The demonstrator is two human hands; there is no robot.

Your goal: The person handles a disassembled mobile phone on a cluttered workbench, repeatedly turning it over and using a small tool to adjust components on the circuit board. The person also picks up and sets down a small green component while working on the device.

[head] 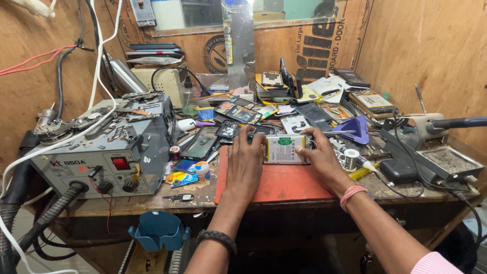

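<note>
Plywood walls are closing in a cramped repair bench [152, 200], and it is crowded from edge to edge. At the middle, an opened phone [285, 149] is lying flat on the far edge of a red work mat [276, 183], its white battery with a green label facing up, likely so the insides are reachable. The left hand [244, 165] is pressing down along the phone's left end, fingers spread over the edge, seemingly pinning it so it cannot slide. The right hand [320, 158] is bracing the right end, fingers curled against the frame; whether it is pinching anything small, I cannot tell. Neither hand is lifting the phone; both are steadying it on the mat.

Left of the mat, a grey hot-air rework station [109, 162] is sitting with its hose trailing off the bench. Right of the phone, a solder spool [350, 158] and a purple triangular stand [355, 129] are resting close by. Farther back, spare phones and parts [238, 114] are piling up.
</note>
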